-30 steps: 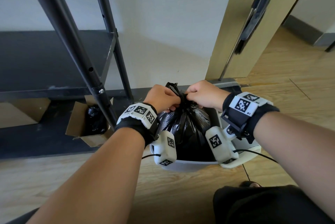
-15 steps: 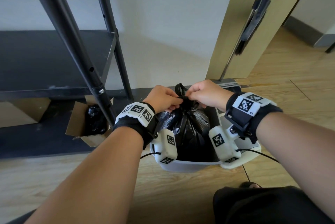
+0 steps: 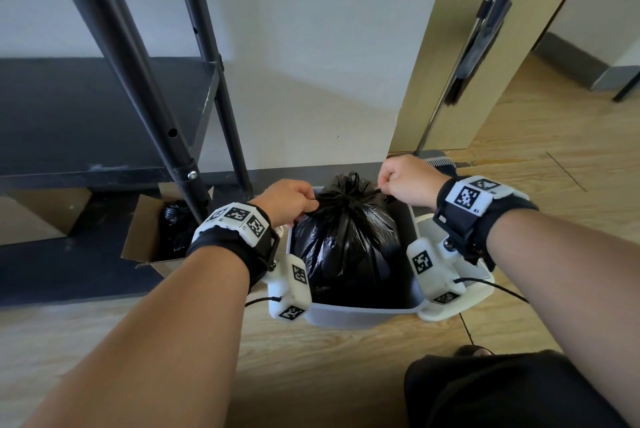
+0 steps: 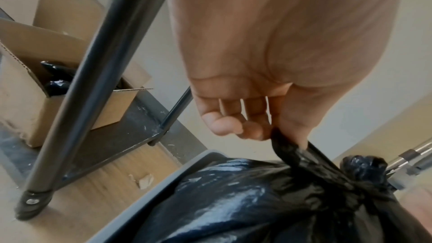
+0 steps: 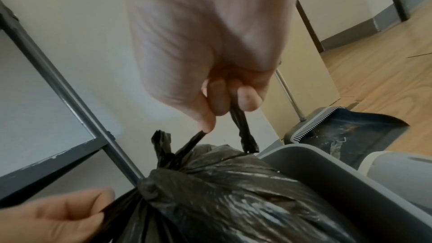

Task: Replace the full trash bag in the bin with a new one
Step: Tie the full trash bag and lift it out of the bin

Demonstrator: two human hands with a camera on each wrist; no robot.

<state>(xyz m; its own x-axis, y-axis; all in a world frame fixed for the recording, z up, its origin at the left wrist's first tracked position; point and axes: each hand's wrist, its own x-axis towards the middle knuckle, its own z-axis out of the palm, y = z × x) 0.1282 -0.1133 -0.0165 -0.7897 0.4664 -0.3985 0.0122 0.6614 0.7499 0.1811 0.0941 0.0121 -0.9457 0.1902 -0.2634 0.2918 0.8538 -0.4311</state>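
Both hands have pulled apart since 0.5 s ago, left hand [image 3: 289, 200] & right hand [image 3: 405, 181] each pinching a tie strand, cinching the knot on the full trash bag [image 3: 346, 240], not yet out of the grey bin [image 3: 363, 315]; lift-out & new liner remain.

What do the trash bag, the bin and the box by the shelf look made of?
Trash bag: thin glossy black plastic film, crinkled with highlights. Bin: smooth matte grey, probably moulded plastic. Box: brown corrugated cardboard, fluting visible at the cut edge.
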